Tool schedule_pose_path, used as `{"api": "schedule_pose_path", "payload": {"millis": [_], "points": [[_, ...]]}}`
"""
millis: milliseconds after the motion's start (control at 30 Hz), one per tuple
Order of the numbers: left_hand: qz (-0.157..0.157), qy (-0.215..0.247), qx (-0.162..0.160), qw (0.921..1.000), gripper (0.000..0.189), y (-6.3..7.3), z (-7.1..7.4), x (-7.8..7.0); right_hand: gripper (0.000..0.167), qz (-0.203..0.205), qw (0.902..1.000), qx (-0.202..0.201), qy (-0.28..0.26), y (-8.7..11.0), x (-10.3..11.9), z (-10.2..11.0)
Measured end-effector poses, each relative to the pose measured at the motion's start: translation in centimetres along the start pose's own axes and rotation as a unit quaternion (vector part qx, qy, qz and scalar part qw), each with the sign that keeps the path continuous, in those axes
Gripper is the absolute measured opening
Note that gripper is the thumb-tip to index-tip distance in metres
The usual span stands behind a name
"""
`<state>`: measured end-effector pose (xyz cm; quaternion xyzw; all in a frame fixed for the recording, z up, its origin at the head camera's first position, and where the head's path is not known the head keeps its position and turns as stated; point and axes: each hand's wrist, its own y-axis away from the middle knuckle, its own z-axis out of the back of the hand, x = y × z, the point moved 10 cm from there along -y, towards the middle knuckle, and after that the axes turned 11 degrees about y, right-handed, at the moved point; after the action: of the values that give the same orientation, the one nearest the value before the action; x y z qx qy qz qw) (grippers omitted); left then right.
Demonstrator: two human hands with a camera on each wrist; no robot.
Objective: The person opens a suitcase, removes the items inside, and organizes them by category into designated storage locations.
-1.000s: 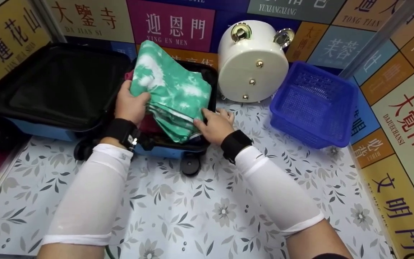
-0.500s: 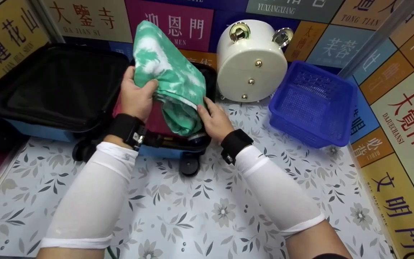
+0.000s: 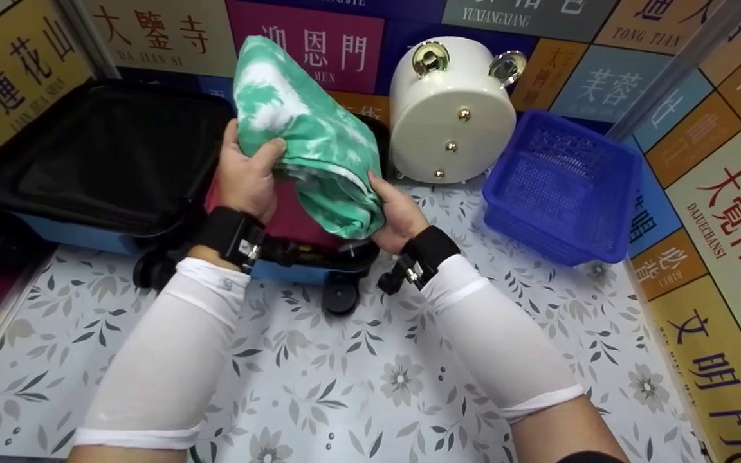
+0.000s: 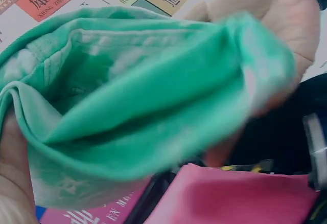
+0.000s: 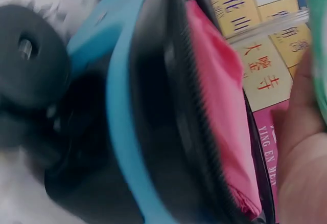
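Observation:
A folded green-and-white tie-dye cloth [image 3: 306, 128] is held up above the right half of an open blue suitcase [image 3: 293, 272]. My left hand [image 3: 248, 177] grips its left side, thumb on top. At the lower right edge, my right hand [image 3: 401, 215] pinches it with the thumb on the near face. Stitched hems and sagging folds of the cloth [image 4: 153, 91] show in the left wrist view. Beneath it a pink cloth [image 3: 296, 222] lies inside the suitcase, along the zipped rim in the right wrist view. Some contents near the front right corner are mostly hidden.
The suitcase's other half [image 3: 100, 154], black-topped, lies at the left. Behind the right hand stands a white round drum-shaped box [image 3: 454, 138] with gold knobs. A blue mesh basket [image 3: 563, 193] sits on the right. Patterned panels wall the flowered tabletop [image 3: 357, 386].
The tie-dye cloth has been raised off the suitcase, uncovering the pink cloth beneath. My left hand rose with it. My right hand has turned and taken hold of its lower right edge.

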<state>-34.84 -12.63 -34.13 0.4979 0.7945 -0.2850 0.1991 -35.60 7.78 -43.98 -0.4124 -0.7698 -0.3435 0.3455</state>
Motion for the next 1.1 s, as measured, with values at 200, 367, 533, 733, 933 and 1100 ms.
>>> {"api": "schedule_pose_path", "payload": {"millis": [200, 367, 533, 733, 933, 1100], "points": [[0.029, -0.002, -0.004, 0.9996, 0.049, 0.5, 1.8, 1.3, 0.007, 0.024, 0.9967, -0.078, 0.007, 0.3, 0.8, 2.3], [0.065, -0.025, 0.017, 0.9974, 0.051, 1.0, 2.5, 2.6, 0.006, -0.007, 0.9945, -0.098, 0.038, 0.5, 0.4, 3.7], [0.103, -0.143, 0.034, 0.9837, 0.06, 1.6, 3.8, 3.8, 0.032, 0.024, 0.9785, -0.153, 0.136, 1.3, 1.3, 5.5], [0.135, -0.293, 0.101, 0.9412, 0.056, 2.4, 4.5, 5.1, 0.052, 0.074, 0.9339, -0.216, 0.275, 2.6, 3.0, 7.0], [0.133, -0.4, 0.147, 0.8947, 0.042, 3.3, 4.8, 5.7, 0.046, 0.095, 0.9404, -0.249, 0.211, 3.8, 4.2, 8.3], [0.128, -0.491, 0.164, 0.8458, 0.042, 3.9, 5.8, 5.7, 0.033, 0.143, 0.9394, -0.255, 0.179, 5.1, 6.6, 9.3]]}}
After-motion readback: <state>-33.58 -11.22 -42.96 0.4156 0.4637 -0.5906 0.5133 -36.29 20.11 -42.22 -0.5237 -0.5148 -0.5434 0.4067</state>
